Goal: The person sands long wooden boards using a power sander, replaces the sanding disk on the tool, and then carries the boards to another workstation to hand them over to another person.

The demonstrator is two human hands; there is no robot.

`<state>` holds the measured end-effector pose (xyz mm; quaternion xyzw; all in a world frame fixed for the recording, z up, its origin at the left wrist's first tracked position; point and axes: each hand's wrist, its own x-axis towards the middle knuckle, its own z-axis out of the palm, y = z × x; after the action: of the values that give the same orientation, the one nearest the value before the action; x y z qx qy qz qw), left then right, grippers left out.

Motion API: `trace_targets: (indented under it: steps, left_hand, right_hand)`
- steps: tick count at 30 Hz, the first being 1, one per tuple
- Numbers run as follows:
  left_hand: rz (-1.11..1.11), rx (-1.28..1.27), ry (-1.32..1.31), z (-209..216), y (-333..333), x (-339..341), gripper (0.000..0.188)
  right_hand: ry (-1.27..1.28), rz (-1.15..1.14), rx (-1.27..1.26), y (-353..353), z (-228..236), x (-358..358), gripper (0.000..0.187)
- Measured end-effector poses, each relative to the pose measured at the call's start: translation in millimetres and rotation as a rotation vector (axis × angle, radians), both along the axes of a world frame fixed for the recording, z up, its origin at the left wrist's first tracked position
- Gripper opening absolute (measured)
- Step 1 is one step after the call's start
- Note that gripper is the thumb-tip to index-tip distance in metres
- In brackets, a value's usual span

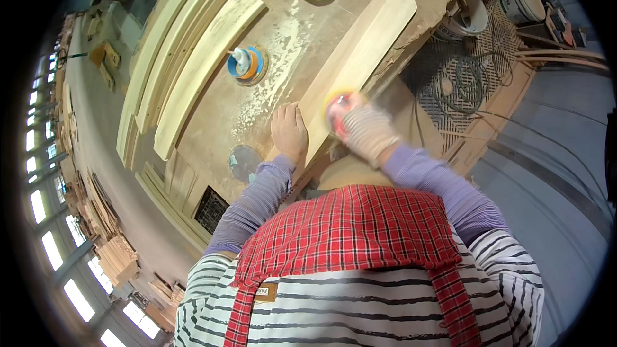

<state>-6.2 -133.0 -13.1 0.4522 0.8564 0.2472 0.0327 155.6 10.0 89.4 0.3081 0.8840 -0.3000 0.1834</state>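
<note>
A long pale wooden board (360, 51) with rounded far corners lies slantwise on the workbench in front of me. My right hand (369, 132), in a light striped glove and blurred by motion, is wrapped round a red hand sander (339, 108) with a yellowish rim. The sander sits on the near part of the board, at its right side. My left hand (289, 132) is bare and lies with its fingers stretched out at the board's left edge, beside the sander. How far the left thumb reaches over the board is hard to make out.
Curved pale wooden pieces (212, 67) lie along the bench's left side. Between them and the board stands a white-nozzled bottle (241, 61) within a blue and orange ring. A round grey disc (245, 162) is near my left forearm. Right of the bench are white buckets (472, 16) and a coiled hose (463, 83).
</note>
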Motion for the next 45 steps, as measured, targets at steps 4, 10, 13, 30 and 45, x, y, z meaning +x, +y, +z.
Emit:
trace_targets:
  steps: [4, 10, 13, 30, 45]
  left_hand:
    - [-0.116, -0.041, -0.042, 17.2, -53.2, -19.9, 0.02]
    - [0.061, -0.163, -0.439, 28.0, -186.2, -41.5, 0.028]
    - [-0.039, -0.222, -0.488, 14.5, -193.3, -65.9, 0.031]
    - [-0.046, -0.229, -0.553, 10.2, -195.7, -74.4, 0.032]
    - [-0.085, -0.231, -0.536, 8.9, -194.7, -74.6, 0.035]
  right_hand:
    - [0.006, 0.011, -0.089, -50.8, -27.7, -15.3, 0.056]
    - [0.181, -0.44, 0.356, 99.6, -20.5, -5.5, 0.053]
    - [0.213, -0.456, 0.347, 114.0, -28.3, -6.6, 0.066]
    - [0.198, -0.292, 0.172, -73.6, -11.1, -22.5, 0.052]
    - [0.083, 0.106, 0.096, -158.2, -1.2, -42.2, 0.045]
